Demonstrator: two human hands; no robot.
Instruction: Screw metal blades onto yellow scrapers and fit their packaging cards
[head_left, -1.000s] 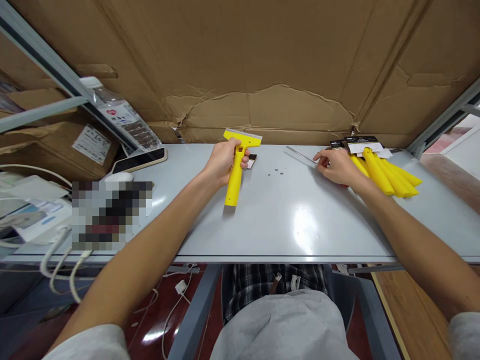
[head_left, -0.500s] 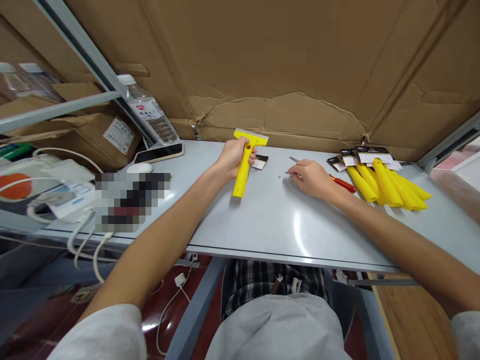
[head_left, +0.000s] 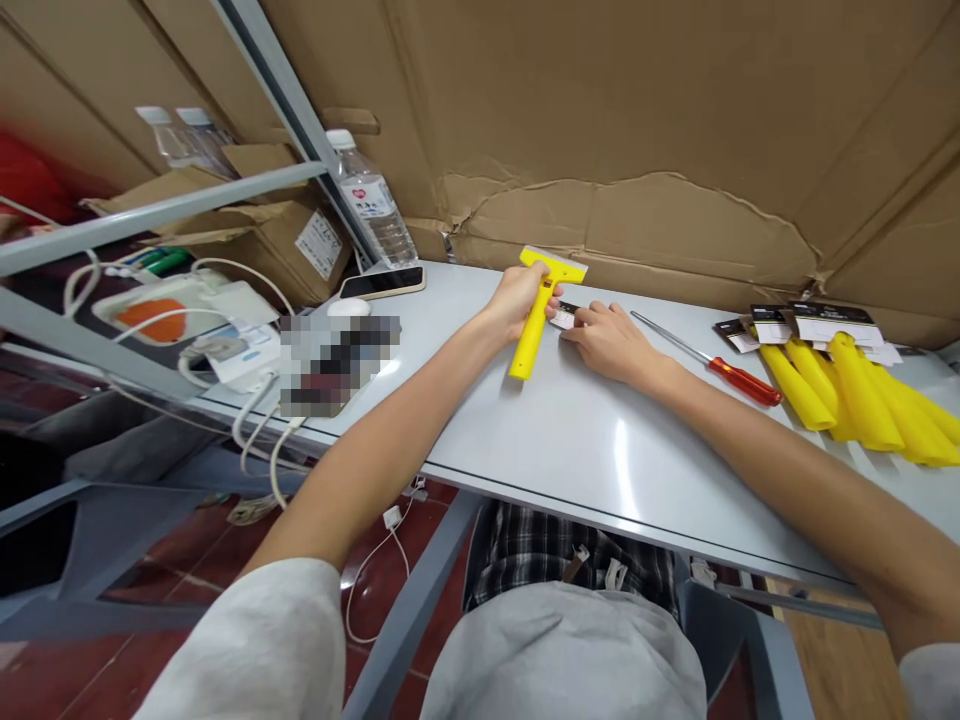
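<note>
My left hand (head_left: 519,298) is closed around the upper handle of a yellow scraper (head_left: 531,335), its wide head and thin blade edge pointing away from me. Just to the right, my right hand (head_left: 613,342) rests low on the table, fingers bent down and together. Whatever lies under those fingertips is hidden. A small black-and-white card (head_left: 564,316) lies between the two hands, partly covered by the right fingers. Beyond the right wrist is a screwdriver (head_left: 742,381) with a red handle and a long metal shaft.
Several yellow scraper handles (head_left: 862,395) with black-and-white cards lie at the right. A phone (head_left: 382,283), a white mouse (head_left: 349,308) and a water bottle (head_left: 379,215) are at the left, near cables and a power strip (head_left: 150,310). Cardboard (head_left: 637,120) stands behind the table (head_left: 555,450).
My view has swung left, so the scene appears shifted right. My right hand has moved left, closer to the scraper and card, uncovering the screwdriver. My left hand keeps its hold.
</note>
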